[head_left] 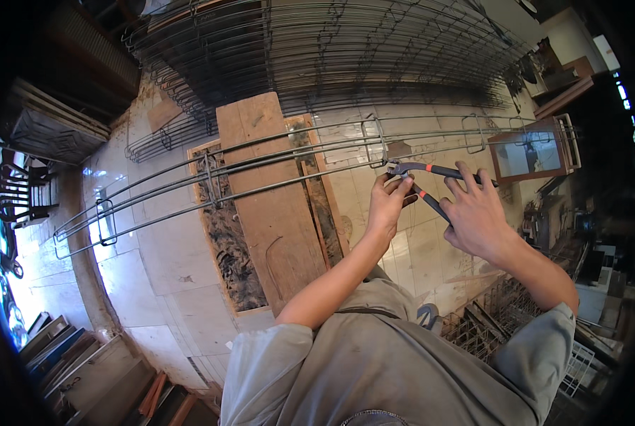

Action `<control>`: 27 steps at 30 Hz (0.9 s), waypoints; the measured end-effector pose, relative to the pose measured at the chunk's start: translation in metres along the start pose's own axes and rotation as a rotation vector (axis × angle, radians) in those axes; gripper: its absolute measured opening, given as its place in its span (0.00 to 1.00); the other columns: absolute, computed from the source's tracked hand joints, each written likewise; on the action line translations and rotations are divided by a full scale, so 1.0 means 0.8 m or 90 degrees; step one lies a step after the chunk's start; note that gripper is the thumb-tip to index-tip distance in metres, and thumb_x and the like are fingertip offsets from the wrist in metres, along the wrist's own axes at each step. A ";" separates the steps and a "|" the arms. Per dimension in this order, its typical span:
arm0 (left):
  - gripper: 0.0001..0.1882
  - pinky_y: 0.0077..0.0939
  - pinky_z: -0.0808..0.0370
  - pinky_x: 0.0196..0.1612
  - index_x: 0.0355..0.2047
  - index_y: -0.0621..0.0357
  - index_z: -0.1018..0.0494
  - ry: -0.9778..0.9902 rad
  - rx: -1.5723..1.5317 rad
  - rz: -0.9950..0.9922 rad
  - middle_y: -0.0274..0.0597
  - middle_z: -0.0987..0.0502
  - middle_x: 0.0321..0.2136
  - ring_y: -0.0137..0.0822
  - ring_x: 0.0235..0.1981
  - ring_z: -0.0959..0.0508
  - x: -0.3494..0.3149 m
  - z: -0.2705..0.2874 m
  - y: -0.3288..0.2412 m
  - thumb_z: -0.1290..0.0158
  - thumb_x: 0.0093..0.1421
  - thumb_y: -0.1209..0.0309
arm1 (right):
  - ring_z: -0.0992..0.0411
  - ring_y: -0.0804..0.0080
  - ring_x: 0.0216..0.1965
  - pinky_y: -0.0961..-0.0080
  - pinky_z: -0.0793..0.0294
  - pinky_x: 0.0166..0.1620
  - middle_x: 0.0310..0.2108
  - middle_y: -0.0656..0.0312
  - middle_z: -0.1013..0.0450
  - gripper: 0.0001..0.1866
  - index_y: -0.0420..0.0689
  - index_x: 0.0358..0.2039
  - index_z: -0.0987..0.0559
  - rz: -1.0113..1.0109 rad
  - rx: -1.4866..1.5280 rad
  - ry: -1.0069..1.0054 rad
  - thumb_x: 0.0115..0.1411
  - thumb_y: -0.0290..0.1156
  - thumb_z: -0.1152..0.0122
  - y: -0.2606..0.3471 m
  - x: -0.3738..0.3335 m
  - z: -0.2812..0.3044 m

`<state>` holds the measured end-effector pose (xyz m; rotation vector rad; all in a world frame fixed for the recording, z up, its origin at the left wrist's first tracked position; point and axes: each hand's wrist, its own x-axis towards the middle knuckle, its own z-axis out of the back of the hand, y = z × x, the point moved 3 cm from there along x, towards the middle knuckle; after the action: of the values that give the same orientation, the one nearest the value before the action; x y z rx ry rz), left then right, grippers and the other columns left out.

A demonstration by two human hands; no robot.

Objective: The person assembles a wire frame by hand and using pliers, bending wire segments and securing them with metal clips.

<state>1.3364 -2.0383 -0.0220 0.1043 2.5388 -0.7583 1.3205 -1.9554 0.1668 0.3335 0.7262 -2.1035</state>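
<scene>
A long, narrow cage of steel rods (299, 151) runs across in front of me, its rods joined by bent wire stirrups (384, 138). My right hand (479, 216) grips pincers (441, 171) with dark handles and red bands. The handles are spread apart, and the pincers' head is at the cage's near rod, close to a stirrup. Right beside that head, my left hand (386, 202) is closed with thumb and fingers pinched together. Whatever lies between those fingertips is too small to make out.
A wide plank (271, 206) lies on a wood-framed panel (236, 263) beneath the cage. Many more steel cages (374, 50) are stacked beyond. A framed glass piece (529, 153) stands at right, a dark chair (23, 190) at far left. Boards (90, 369) lean at lower left.
</scene>
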 end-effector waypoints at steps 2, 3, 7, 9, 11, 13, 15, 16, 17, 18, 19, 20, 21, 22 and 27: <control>0.23 0.26 0.20 0.43 0.55 0.69 0.37 -0.003 -0.012 -0.010 0.49 0.22 0.44 0.34 0.40 0.20 0.004 0.001 -0.004 0.43 0.64 0.72 | 0.44 0.49 0.66 0.49 0.45 0.61 0.51 0.50 0.28 0.21 0.43 0.39 0.16 0.005 -0.004 0.009 0.45 0.42 0.34 -0.001 0.004 0.007; 0.23 0.25 0.19 0.43 0.54 0.69 0.37 -0.005 -0.023 -0.009 0.48 0.22 0.44 0.33 0.40 0.20 0.007 0.003 -0.005 0.43 0.64 0.72 | 0.44 0.49 0.66 0.49 0.45 0.61 0.51 0.50 0.28 0.22 0.43 0.39 0.16 0.006 -0.006 0.015 0.46 0.42 0.34 -0.001 0.006 0.009; 0.22 0.25 0.19 0.43 0.54 0.68 0.37 0.015 -0.041 0.004 0.47 0.22 0.43 0.33 0.39 0.20 0.014 0.002 -0.010 0.44 0.64 0.74 | 0.44 0.49 0.66 0.50 0.46 0.61 0.51 0.51 0.28 0.22 0.43 0.39 0.17 0.016 -0.036 0.029 0.47 0.43 0.34 0.001 0.015 0.019; 0.21 0.25 0.19 0.43 0.54 0.68 0.36 0.017 -0.052 -0.003 0.47 0.22 0.43 0.33 0.39 0.20 0.011 -0.004 -0.014 0.44 0.64 0.74 | 0.44 0.50 0.66 0.50 0.46 0.62 0.51 0.52 0.28 0.22 0.44 0.39 0.17 0.009 -0.050 0.040 0.47 0.43 0.34 -0.001 0.015 0.021; 0.19 0.25 0.19 0.42 0.53 0.67 0.35 0.025 -0.066 -0.009 0.46 0.22 0.43 0.33 0.39 0.20 0.013 -0.004 -0.016 0.44 0.64 0.74 | 0.44 0.50 0.66 0.51 0.46 0.62 0.51 0.52 0.28 0.22 0.44 0.39 0.17 0.016 -0.060 0.034 0.47 0.44 0.34 -0.001 0.020 0.026; 0.18 0.24 0.19 0.42 0.52 0.67 0.34 0.041 -0.080 -0.011 0.46 0.22 0.43 0.33 0.38 0.20 0.019 0.000 -0.014 0.45 0.64 0.75 | 0.44 0.51 0.66 0.51 0.47 0.62 0.51 0.52 0.28 0.22 0.44 0.40 0.17 0.028 -0.069 0.037 0.47 0.44 0.34 -0.003 0.024 0.031; 0.17 0.24 0.19 0.42 0.51 0.66 0.34 0.038 -0.090 0.014 0.46 0.22 0.43 0.32 0.38 0.20 0.018 0.000 -0.012 0.45 0.64 0.75 | 0.44 0.52 0.65 0.52 0.46 0.62 0.50 0.53 0.28 0.22 0.44 0.40 0.17 0.044 -0.078 0.047 0.48 0.44 0.35 -0.006 0.025 0.035; 0.16 0.24 0.19 0.42 0.51 0.66 0.33 0.036 -0.094 0.025 0.46 0.22 0.43 0.32 0.38 0.20 0.018 0.000 -0.012 0.46 0.65 0.75 | 0.44 0.52 0.65 0.52 0.46 0.62 0.51 0.53 0.28 0.22 0.44 0.40 0.17 0.051 -0.084 0.057 0.48 0.44 0.35 -0.005 0.026 0.036; 0.16 0.24 0.19 0.42 0.51 0.66 0.33 0.034 -0.098 0.025 0.46 0.22 0.43 0.32 0.38 0.20 0.020 0.000 -0.012 0.46 0.65 0.76 | 0.44 0.52 0.65 0.52 0.47 0.62 0.51 0.53 0.28 0.22 0.43 0.40 0.17 0.058 -0.091 0.067 0.48 0.44 0.35 -0.005 0.028 0.037; 0.16 0.24 0.19 0.42 0.51 0.66 0.33 0.033 -0.101 0.025 0.45 0.22 0.43 0.31 0.38 0.20 0.021 0.000 -0.012 0.46 0.65 0.76 | 0.43 0.52 0.65 0.53 0.47 0.62 0.51 0.53 0.28 0.22 0.43 0.40 0.17 0.065 -0.098 0.077 0.48 0.45 0.35 -0.005 0.030 0.038; 0.16 0.24 0.18 0.42 0.51 0.65 0.33 0.031 -0.105 0.026 0.45 0.22 0.43 0.31 0.38 0.20 0.022 0.001 -0.011 0.46 0.65 0.76 | 0.43 0.52 0.64 0.53 0.46 0.62 0.50 0.53 0.28 0.22 0.42 0.40 0.17 0.070 -0.102 0.067 0.49 0.43 0.35 -0.004 0.030 0.038; 0.16 0.23 0.19 0.42 0.51 0.65 0.33 0.033 -0.104 0.024 0.45 0.22 0.43 0.31 0.38 0.20 0.022 0.001 -0.011 0.46 0.65 0.76 | 0.42 0.52 0.64 0.54 0.45 0.62 0.50 0.53 0.27 0.21 0.42 0.40 0.17 0.074 -0.107 0.058 0.49 0.42 0.35 -0.004 0.030 0.038; 0.15 0.23 0.19 0.42 0.51 0.65 0.33 0.035 -0.104 0.021 0.45 0.22 0.43 0.31 0.38 0.20 0.021 0.002 -0.011 0.46 0.65 0.76 | 0.41 0.52 0.63 0.55 0.44 0.61 0.49 0.53 0.27 0.20 0.41 0.40 0.17 0.078 -0.112 0.048 0.50 0.41 0.36 -0.003 0.030 0.037; 0.15 0.22 0.19 0.42 0.51 0.65 0.33 0.036 -0.105 0.019 0.45 0.22 0.43 0.30 0.38 0.20 0.022 0.002 -0.011 0.46 0.65 0.76 | 0.41 0.52 0.63 0.55 0.43 0.60 0.49 0.54 0.27 0.19 0.41 0.40 0.17 0.082 -0.121 0.049 0.50 0.39 0.36 -0.004 0.030 0.036; 0.14 0.20 0.19 0.42 0.50 0.64 0.32 0.029 -0.116 0.028 0.43 0.22 0.42 0.29 0.39 0.21 0.020 0.000 -0.014 0.46 0.65 0.76 | 0.39 0.52 0.61 0.60 0.38 0.56 0.44 0.56 0.27 0.14 0.38 0.38 0.18 0.099 -0.155 0.012 0.51 0.31 0.39 -0.007 0.024 0.035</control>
<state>1.3198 -2.0483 -0.0241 0.1169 2.6270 -0.5102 1.3051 -1.9823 0.1824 0.2660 0.9273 -1.8452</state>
